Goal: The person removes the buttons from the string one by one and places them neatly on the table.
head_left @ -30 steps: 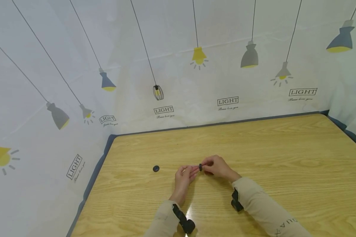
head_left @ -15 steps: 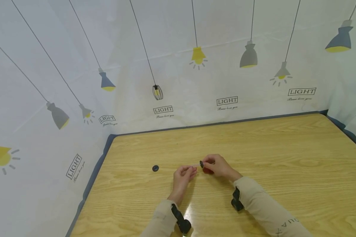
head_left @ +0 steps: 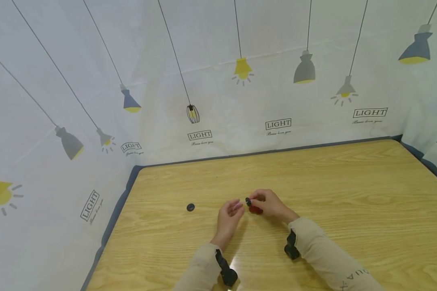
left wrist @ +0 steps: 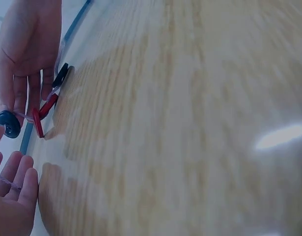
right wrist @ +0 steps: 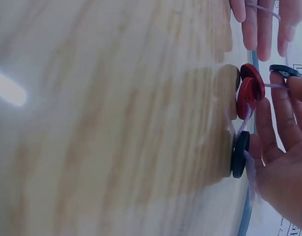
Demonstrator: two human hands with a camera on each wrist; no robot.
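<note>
My right hand (head_left: 271,205) pinches a dark button (head_left: 248,202) between thumb and fingertips, well above the tabletop in the right wrist view. A pale lilac string (right wrist: 276,86) runs through this button. Two red buttons (right wrist: 246,98) and another dark button (right wrist: 240,154) hang along the string beneath the right fingers, close to the table. Just left of the pinched button, my left hand (head_left: 228,218) holds the string's other part with its fingertips. The string lies across the left fingers (left wrist: 13,184). One more dark button (head_left: 191,207) lies flat on the table, left of both hands.
The wood-grain table (head_left: 331,186) spreads under both hands. White cloth (head_left: 218,89) printed with lamps rises behind its back and side edges. Black camera mounts (head_left: 228,277) sit on both wrists.
My left hand first drew slightly left from the button, stretching the string, then came back near it with its fingers shifted. My right hand turned a little, bringing the red buttons into view.
</note>
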